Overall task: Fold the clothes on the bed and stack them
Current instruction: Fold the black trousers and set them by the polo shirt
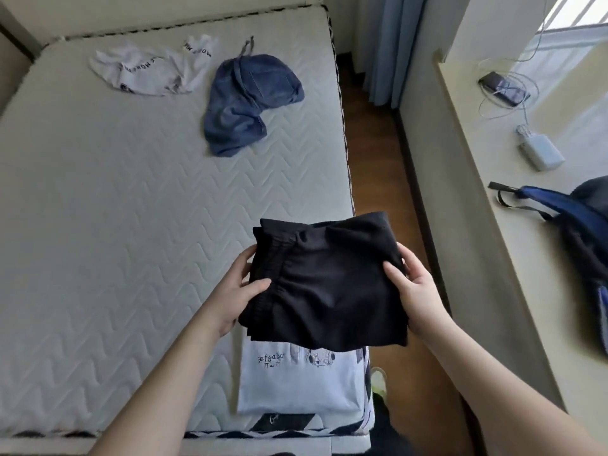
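We see left hand (237,284) and right hand (413,287) gripping folded black garment (325,284) by its sides, thumbs on top, other fingers hidden beneath | garment above white printed shirt (296,383) on mattress (115,225), contact unclear | shirt's upper part covered

On the right I see a long pale table (493,245) running along the window. At its far end lies a dark phone (502,87) with a white cable (493,108) looped around it. Nearer sits a white charger block (539,152). Nearest, at the right edge, a blue and black backpack (579,232) rests on it. A blue curtain (391,44) hangs beyond the wooden floor (371,133).
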Tool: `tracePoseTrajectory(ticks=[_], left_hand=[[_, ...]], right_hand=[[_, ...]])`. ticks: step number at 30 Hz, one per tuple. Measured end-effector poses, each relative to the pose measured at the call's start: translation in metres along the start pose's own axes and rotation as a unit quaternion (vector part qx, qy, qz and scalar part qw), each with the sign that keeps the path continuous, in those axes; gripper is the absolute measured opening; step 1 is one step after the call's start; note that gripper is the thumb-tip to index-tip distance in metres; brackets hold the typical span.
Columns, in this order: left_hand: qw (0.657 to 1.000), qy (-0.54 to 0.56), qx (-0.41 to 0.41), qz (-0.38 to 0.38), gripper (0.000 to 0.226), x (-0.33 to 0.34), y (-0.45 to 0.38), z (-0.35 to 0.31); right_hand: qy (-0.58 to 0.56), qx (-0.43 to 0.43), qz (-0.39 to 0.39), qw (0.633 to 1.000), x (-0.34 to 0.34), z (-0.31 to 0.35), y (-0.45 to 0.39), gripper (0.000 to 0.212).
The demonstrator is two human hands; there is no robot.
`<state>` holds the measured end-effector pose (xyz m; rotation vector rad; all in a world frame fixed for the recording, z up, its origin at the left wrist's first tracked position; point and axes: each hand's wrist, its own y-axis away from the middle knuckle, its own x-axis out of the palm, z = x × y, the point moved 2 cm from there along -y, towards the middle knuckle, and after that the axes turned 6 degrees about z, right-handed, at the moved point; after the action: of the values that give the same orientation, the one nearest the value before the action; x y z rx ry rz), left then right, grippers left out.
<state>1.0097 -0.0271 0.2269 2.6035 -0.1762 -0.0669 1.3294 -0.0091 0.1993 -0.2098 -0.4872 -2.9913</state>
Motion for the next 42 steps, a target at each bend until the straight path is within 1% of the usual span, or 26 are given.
tracePoseTrajectory(ticks=[2, 5, 10, 13, 16, 23, 27, 33, 35, 38, 39, 40, 42], left_hand=[[1.0, -0.023, -0.006, 0.0, 0.064, -0.006, -0.024, 0.012], [0.998, -0.054, -0.015, -0.026, 0.064, -0.019, -0.062, 0.037], [0.998, -0.028, -0.017, -0.054, 0.066, -0.037, -0.123, 0.087], [0.998, -0.012, -0.013, -0.059, 0.067, -0.051, -0.156, 0.114], [0.998, -0.018, -0.004, -0.055, 0.067, -0.065, -0.191, 0.133], [0.998, -0.032, 0.019, -0.053, 0.065, -0.092, -0.268, 0.153], [0.998, -0.046, 0.019, -0.045, 0.064, -0.098, -0.299, 0.163], [0.995, -0.062, 0.018, -0.075, 0.061, -0.099, -0.334, 0.171], [0.995, -0.049, -0.013, -0.082, 0.062, -0.098, -0.34, 0.179], [0.989, 0.001, -0.114, -0.099, 0.079, -0.097, -0.336, 0.195], [0.984, -0.001, -0.142, -0.111, 0.08, -0.1, -0.332, 0.201], [0.98, -0.009, -0.161, -0.112, 0.075, -0.102, -0.329, 0.207], [0.98, -0.022, -0.184, -0.07, 0.059, -0.102, -0.322, 0.213]], right_hand=[[0.012, 0.002, 0.009, 1.0, -0.002, -0.012, -0.025, 0.039], [0.022, 0.005, 0.011, 1.0, 0.002, -0.042, -0.062, 0.038], [0.044, 0.008, -0.006, 0.999, 0.013, -0.1, -0.116, 0.039], [0.069, 0.009, -0.011, 0.998, 0.017, -0.131, -0.144, 0.039], [0.091, 0.002, -0.02, 0.996, 0.021, -0.156, -0.174, 0.038], [0.138, -0.002, -0.061, 0.988, 0.031, -0.181, -0.246, 0.036], [0.164, 0.009, -0.067, 0.984, 0.035, -0.195, -0.278, 0.035], [0.183, 0.045, -0.083, 0.979, 0.032, -0.219, -0.31, 0.033], [0.186, 0.096, -0.079, 0.975, 0.029, -0.227, -0.318, 0.042], [0.132, 0.213, -0.063, 0.966, 0.025, -0.238, -0.313, 0.069], [0.139, 0.229, -0.055, 0.962, 0.023, -0.241, -0.308, 0.073], [0.16, 0.234, -0.045, 0.958, 0.022, -0.244, -0.301, 0.072], [0.226, 0.237, -0.03, 0.944, 0.019, -0.249, -0.287, 0.06]])
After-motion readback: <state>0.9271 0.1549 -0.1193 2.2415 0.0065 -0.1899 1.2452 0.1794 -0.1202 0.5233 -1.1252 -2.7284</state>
